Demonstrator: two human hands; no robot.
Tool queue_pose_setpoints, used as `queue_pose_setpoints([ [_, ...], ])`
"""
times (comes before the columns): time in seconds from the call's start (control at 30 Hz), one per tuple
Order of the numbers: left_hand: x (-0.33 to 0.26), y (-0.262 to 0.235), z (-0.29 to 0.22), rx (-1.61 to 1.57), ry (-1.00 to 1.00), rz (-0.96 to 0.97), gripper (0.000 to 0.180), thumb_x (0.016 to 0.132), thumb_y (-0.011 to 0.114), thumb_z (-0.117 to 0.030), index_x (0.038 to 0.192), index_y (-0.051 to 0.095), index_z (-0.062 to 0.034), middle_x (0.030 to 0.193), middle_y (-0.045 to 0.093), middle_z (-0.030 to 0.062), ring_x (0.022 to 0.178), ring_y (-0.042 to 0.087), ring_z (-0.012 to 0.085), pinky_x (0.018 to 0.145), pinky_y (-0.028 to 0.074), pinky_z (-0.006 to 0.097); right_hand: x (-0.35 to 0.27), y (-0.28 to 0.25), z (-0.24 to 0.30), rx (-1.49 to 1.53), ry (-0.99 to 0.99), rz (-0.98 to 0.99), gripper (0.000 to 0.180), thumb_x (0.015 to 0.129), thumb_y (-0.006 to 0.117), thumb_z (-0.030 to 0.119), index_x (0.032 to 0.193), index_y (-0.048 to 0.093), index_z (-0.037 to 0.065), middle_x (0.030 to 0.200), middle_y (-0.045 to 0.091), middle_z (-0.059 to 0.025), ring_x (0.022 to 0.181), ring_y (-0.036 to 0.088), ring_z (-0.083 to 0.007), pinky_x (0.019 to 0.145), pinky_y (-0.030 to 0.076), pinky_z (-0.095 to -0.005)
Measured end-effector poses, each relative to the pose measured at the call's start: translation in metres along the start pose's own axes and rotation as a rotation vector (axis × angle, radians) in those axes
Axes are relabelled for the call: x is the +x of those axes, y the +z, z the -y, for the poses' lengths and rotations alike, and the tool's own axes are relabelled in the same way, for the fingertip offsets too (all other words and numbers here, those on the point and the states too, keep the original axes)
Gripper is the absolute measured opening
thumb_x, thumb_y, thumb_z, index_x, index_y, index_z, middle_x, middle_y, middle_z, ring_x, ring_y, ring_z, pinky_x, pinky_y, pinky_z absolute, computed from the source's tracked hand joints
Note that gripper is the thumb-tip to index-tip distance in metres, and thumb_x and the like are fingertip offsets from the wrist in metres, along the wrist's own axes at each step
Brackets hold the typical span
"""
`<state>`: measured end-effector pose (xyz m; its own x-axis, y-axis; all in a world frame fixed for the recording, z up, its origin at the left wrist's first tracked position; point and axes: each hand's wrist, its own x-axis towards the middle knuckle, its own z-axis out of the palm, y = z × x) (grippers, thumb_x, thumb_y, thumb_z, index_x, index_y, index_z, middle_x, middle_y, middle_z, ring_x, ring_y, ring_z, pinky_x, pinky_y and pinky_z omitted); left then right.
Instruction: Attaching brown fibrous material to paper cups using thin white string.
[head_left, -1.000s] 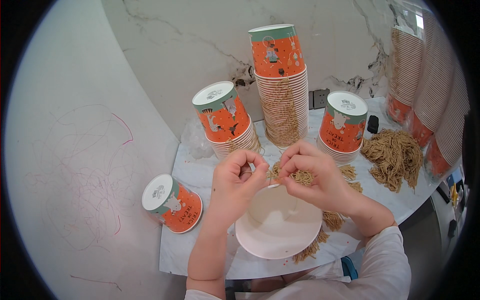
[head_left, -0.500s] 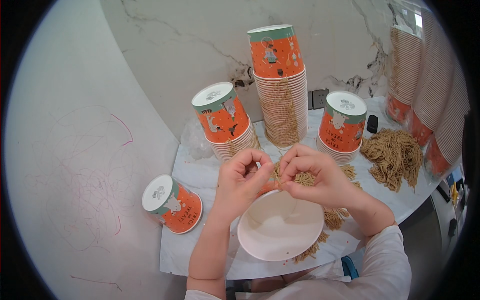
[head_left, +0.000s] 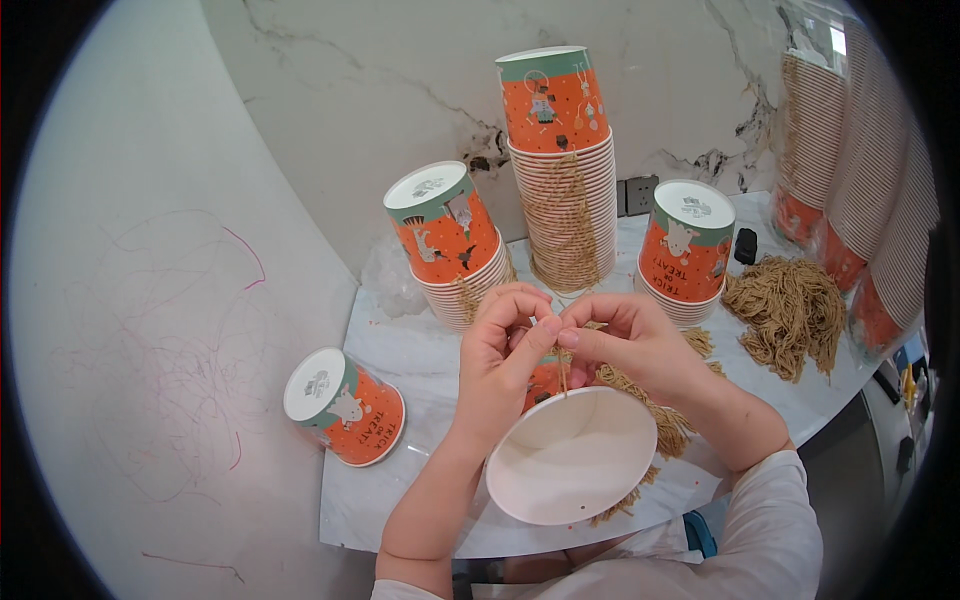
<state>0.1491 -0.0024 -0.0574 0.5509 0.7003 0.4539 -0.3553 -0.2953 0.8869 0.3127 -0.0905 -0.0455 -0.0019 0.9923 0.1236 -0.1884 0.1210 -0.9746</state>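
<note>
A large paper cup [head_left: 570, 465] lies tipped with its white open mouth toward me, and part of its orange outside shows behind the rim. Thin tan string [head_left: 563, 377] runs up from that rim to my fingers. My left hand [head_left: 497, 352] pinches the string between thumb and fingertips. Touching it from the other side, my right hand [head_left: 640, 345] is also closed in a pinch on the string. How the strands cross between the fingertips is too small to make out. Cut bundles of tan string [head_left: 672, 432] stick out beside and under the cup, partly hidden by my right hand.
Upside-down orange cups stand around: a tall stack [head_left: 560, 200] at the back, shorter stacks at left [head_left: 445, 245] and right [head_left: 685, 245], and a single cup [head_left: 355, 410]. A heap of string [head_left: 788, 315] and wrapped stacks [head_left: 865, 200] are at the right.
My hands have come together over the cup's rim, the left one moving right. The cup has shifted slightly to the right, and the string now hangs more plainly from the fingertips.
</note>
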Motion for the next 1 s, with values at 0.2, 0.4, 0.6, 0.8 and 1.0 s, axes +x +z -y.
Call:
queue_pose_setpoints([
  [0.2, -0.004, 0.009, -0.007, -0.119, 0.012, -0.041, 0.031, 0.092, 0.066, -0.004, 0.12, 0.052, -0.006, 0.117, 0.05, 0.0022, 0.081, 0.048, 0.0028, 0.07, 0.039, 0.019, 0.003, -0.002, -0.007, 0.0, -0.003, 0.035, 0.011, 0.098, 0.069, 0.015, 0.1, 0.067, 0.004, 0.079, 0.068, 0.0005, 0.068, 0.063, -0.0041, 0.054, 0.045, -0.0178],
  [0.4, -0.005, 0.013, -0.004, -0.166, 0.143, -0.14, 0.045, 0.092, 0.061, 0.004, 0.131, 0.041, -0.0069, 0.119, 0.046, 0.005, 0.085, 0.05, 0.0066, 0.073, 0.043, 0.021, 0.004, 0.0, -0.013, 0.066, -0.046, 0.138, 0.008, 0.096, 0.069, 0.01, 0.097, 0.065, 0.003, 0.083, 0.067, -0.0005, 0.073, 0.062, -0.0049, 0.063, 0.049, -0.0209],
  [0.6, -0.003, 0.007, 0.0, -0.165, 0.257, -0.308, 0.04, 0.094, 0.061, 0.005, 0.127, 0.043, -0.0082, 0.119, 0.047, 0.0034, 0.09, 0.049, 0.0085, 0.075, 0.044, 0.024, 0.007, -0.005, -0.018, -0.096, -0.095, 0.243, 0.005, 0.094, 0.068, 0.007, 0.095, 0.067, 0.001, 0.086, 0.068, -0.0014, 0.077, 0.063, -0.0063, 0.07, 0.051, -0.0218],
  [0.8, -0.002, 0.007, 0.001, -0.234, 0.351, -0.448, 0.035, 0.095, 0.059, 0.007, 0.122, 0.044, -0.0088, 0.117, 0.047, 0.0034, 0.095, 0.046, 0.0099, 0.077, 0.042, 0.025, 0.009, -0.009, -0.019, -0.125, -0.07, 0.333, 0.005, 0.092, 0.069, 0.007, 0.091, 0.07, 0.002, 0.088, 0.069, 0.0004, 0.081, 0.062, -0.0052, 0.072, 0.05, -0.0222],
  [1.0, 0.001, 0.005, 0.003, -0.238, 0.403, -0.534, 0.028, 0.096, 0.056, 0.008, 0.112, 0.042, -0.0091, 0.111, 0.046, 0.0037, 0.087, 0.046, 0.009, 0.074, 0.042, 0.024, 0.008, -0.01, -0.017, -0.166, -0.042, 0.374, 0.008, 0.09, 0.071, 0.011, 0.09, 0.071, 0.003, 0.092, 0.067, 0.0015, 0.083, 0.059, -0.0047, 0.073, 0.046, -0.0223],
])
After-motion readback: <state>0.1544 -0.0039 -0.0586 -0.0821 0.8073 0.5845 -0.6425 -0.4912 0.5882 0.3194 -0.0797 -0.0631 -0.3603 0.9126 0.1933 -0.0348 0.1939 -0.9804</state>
